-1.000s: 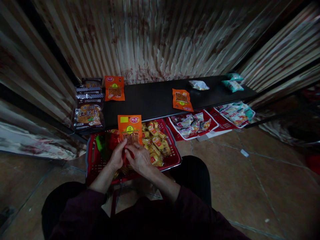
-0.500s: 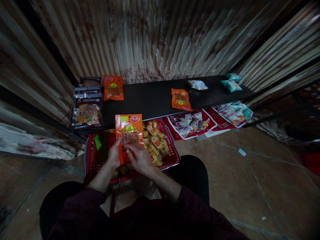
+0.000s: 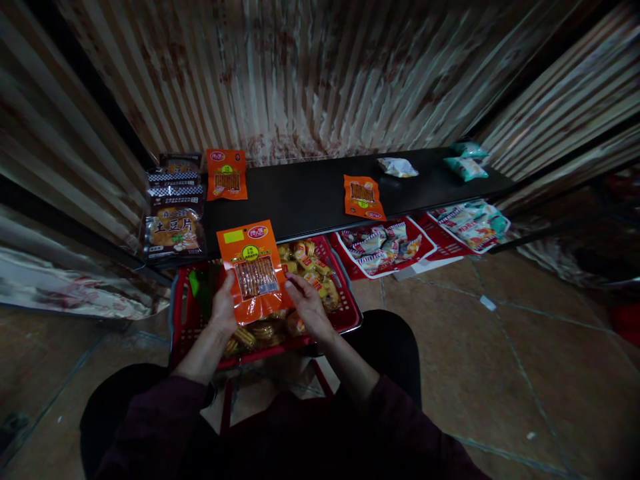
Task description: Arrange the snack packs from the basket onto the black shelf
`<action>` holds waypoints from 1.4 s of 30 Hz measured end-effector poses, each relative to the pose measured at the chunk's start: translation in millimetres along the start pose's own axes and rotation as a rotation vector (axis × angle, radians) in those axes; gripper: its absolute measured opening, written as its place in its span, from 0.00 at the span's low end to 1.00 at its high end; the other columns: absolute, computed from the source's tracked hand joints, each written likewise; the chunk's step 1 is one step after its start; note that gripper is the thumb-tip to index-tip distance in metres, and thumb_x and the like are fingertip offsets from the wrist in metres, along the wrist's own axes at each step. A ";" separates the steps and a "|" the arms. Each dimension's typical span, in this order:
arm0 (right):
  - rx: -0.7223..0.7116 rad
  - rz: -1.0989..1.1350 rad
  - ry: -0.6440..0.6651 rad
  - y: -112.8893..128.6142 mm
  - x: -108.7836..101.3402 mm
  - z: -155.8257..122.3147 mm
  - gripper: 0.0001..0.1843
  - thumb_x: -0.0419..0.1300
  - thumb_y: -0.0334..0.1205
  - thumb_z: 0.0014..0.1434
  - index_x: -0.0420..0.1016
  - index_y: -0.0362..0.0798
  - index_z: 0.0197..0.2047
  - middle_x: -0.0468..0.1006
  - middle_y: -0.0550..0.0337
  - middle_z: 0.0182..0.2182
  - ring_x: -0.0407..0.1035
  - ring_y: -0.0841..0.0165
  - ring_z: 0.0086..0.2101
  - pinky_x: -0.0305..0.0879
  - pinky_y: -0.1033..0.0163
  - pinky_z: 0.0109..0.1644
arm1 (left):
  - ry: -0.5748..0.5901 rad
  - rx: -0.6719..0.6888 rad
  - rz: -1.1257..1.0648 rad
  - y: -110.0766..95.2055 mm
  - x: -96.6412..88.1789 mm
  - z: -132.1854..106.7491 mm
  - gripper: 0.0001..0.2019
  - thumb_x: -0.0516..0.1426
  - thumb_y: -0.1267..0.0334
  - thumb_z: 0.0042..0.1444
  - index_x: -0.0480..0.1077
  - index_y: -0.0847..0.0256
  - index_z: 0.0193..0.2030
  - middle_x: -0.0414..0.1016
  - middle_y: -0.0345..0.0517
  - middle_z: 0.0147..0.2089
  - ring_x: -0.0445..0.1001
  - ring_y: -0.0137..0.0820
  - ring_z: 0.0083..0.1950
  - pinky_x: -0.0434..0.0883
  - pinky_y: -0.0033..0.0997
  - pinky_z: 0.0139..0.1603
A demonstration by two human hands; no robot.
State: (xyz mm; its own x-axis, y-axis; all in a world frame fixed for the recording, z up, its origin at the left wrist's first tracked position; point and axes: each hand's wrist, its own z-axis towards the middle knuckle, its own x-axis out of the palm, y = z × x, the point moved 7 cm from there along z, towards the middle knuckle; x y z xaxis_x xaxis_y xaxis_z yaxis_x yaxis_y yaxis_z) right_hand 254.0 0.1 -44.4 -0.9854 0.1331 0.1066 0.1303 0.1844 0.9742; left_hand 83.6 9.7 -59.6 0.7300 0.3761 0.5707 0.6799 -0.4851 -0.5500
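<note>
An orange snack packet [image 3: 255,273] with brown sticks showing through its clear window is held face up over the red basket, tilted slightly. My left hand [image 3: 223,310] grips its lower left edge, thumb on the front and the other fingers hidden behind. My right hand [image 3: 307,305] is at the packet's right edge, fingers stretched toward it and slightly apart; the fingertips are at or just beside the edge. Beneath, the red basket [image 3: 353,313] holds several yellow-wrapped snacks [image 3: 320,283] and a green item [image 3: 200,293] at the left.
On the black shelf [image 3: 295,193] stand dark snack packets [image 3: 175,223] and an orange packet [image 3: 227,175]; another orange packet [image 3: 363,197] lies flat. Farther right are a white packet [image 3: 398,167] and teal packets [image 3: 467,168]. Lined red baskets [image 3: 430,250] with snacks sit below the shelf.
My right hand has moved off the packet's front to its right edge, uncovering the window. The packet has tilted to the left and sits slightly lower; my left hand still holds it.
</note>
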 end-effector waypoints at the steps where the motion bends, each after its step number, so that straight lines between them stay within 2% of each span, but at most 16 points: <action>1: 0.048 0.062 0.020 -3.3 2.3 0.3 0.20 0.62 0.53 0.50 0.74 0.50 0.43 0.79 0.57 0.39 0.73 0.65 0.37 0.69 0.57 0.47 | -0.003 -0.007 0.005 1.0 0.1 -0.1 0.24 0.60 0.46 0.49 0.72 0.63 0.46 0.80 0.53 0.40 0.75 0.50 0.49 0.72 0.51 0.50; 4: 0.117 0.144 0.035 -7.8 6.3 0.0 0.19 0.65 0.54 0.46 0.76 0.50 0.36 0.80 0.61 0.32 0.73 0.66 0.33 0.70 0.57 0.44 | 0.006 -0.037 0.021 4.1 2.2 -1.2 0.27 0.60 0.46 0.49 0.71 0.64 0.49 0.80 0.53 0.41 0.76 0.49 0.49 0.72 0.51 0.50; 7: 0.144 0.177 0.001 -10.8 4.6 -0.2 0.19 0.66 0.55 0.42 0.76 0.51 0.33 0.80 0.62 0.30 0.73 0.66 0.31 0.70 0.57 0.42 | 0.037 -0.059 0.014 5.7 6.5 -2.9 0.28 0.58 0.45 0.51 0.70 0.65 0.51 0.79 0.54 0.41 0.76 0.47 0.48 0.72 0.49 0.50; 13: 0.170 0.221 -0.003 -12.2 3.4 0.0 0.17 0.67 0.52 0.42 0.77 0.51 0.33 0.80 0.62 0.29 0.74 0.64 0.30 0.70 0.56 0.39 | -0.007 -0.071 -0.025 3.8 7.4 -4.8 0.23 0.55 0.49 0.56 0.70 0.63 0.52 0.80 0.52 0.41 0.78 0.43 0.46 0.72 0.46 0.50; 17: 0.163 0.245 -0.036 -10.7 1.6 1.8 0.16 0.66 0.50 0.43 0.77 0.51 0.34 0.80 0.62 0.28 0.74 0.64 0.30 0.70 0.56 0.40 | 0.024 -0.025 -0.025 -0.9 10.7 -4.7 0.18 0.56 0.55 0.56 0.71 0.64 0.49 0.80 0.51 0.40 0.77 0.42 0.46 0.71 0.46 0.51; 22: 0.183 0.246 -0.070 -12.9 -4.0 6.1 0.17 0.67 0.50 0.42 0.77 0.50 0.34 0.80 0.62 0.28 0.74 0.64 0.30 0.70 0.57 0.39 | 0.073 0.057 0.046 -5.0 8.2 -3.3 0.14 0.61 0.66 0.46 0.72 0.63 0.42 0.79 0.48 0.41 0.76 0.40 0.48 0.70 0.42 0.53; 26: 0.171 0.247 -0.099 -16.2 -10.4 10.7 0.18 0.67 0.50 0.42 0.76 0.49 0.35 0.80 0.61 0.30 0.74 0.63 0.33 0.70 0.57 0.40 | 0.173 0.076 0.191 -4.7 10.8 -5.6 0.21 0.62 0.73 0.38 0.72 0.62 0.43 0.79 0.45 0.41 0.76 0.39 0.48 0.70 0.40 0.52; 29: 0.155 0.251 -0.118 -16.3 -12.6 12.7 0.17 0.67 0.49 0.42 0.76 0.49 0.35 0.80 0.61 0.29 0.74 0.64 0.34 0.69 0.57 0.43 | 0.225 0.066 0.289 -2.4 15.3 -9.4 0.25 0.64 0.73 0.34 0.71 0.62 0.44 0.79 0.45 0.40 0.76 0.40 0.47 0.71 0.39 0.50; 35: 0.125 0.280 -0.079 -11.3 -5.0 16.2 0.14 0.67 0.48 0.43 0.77 0.50 0.32 0.80 0.63 0.27 0.73 0.67 0.29 0.69 0.59 0.41 | 0.193 0.130 0.321 -5.9 16.4 -11.1 0.25 0.65 0.69 0.34 0.70 0.63 0.44 0.80 0.46 0.38 0.77 0.41 0.45 0.70 0.40 0.50; 42: 0.110 0.258 -0.025 -9.7 -0.3 19.3 0.12 0.67 0.47 0.44 0.77 0.51 0.31 0.80 0.64 0.29 0.73 0.66 0.30 0.69 0.58 0.42 | 0.158 0.186 0.324 -9.4 9.7 -3.0 0.27 0.66 0.66 0.34 0.70 0.63 0.46 0.79 0.47 0.39 0.76 0.41 0.45 0.69 0.41 0.50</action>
State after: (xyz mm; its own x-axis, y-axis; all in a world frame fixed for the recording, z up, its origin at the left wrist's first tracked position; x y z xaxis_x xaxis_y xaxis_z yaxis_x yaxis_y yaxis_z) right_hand 255.1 17.1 -57.8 -0.9154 0.2127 0.3417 0.3886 0.2462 0.8879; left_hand 84.1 15.6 -47.1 0.8985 0.0946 0.4286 0.4283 -0.4018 -0.8094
